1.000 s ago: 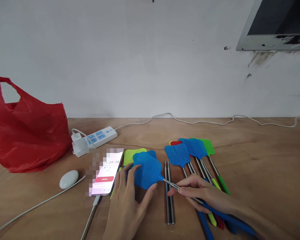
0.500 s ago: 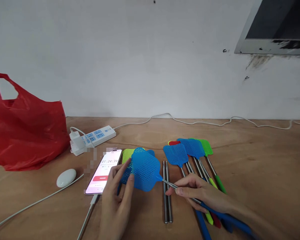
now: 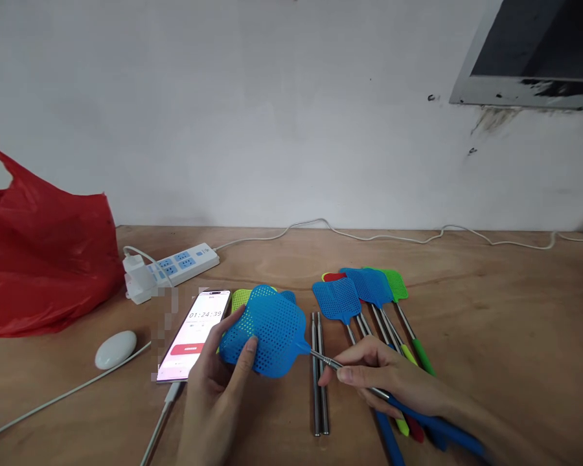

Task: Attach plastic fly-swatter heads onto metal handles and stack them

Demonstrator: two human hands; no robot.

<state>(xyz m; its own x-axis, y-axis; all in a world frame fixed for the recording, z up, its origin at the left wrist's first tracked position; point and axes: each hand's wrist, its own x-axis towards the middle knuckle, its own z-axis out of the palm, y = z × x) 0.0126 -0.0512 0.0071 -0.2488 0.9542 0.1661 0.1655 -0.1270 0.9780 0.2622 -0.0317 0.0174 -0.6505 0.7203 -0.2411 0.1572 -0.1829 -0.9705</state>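
While the right hand (image 3: pixel 374 372) pinches its metal shaft firmly between thumb and fingers, a blue fly swatter (image 3: pixel 279 333) is held above the wooden tabletop (image 3: pixel 490 323), its perforated head toward the left hand (image 3: pixel 218 382). That hand has closed on the head's left edge, thumb across the mesh, fingers behind. The shaft crosses over two metal rods (image 3: pixel 315 395) lying side by side. Just right of these lies a fanned pile of fly swatters (image 3: pixel 339 299); a lit smartphone (image 3: pixel 197 327) sits left, near the left hand.
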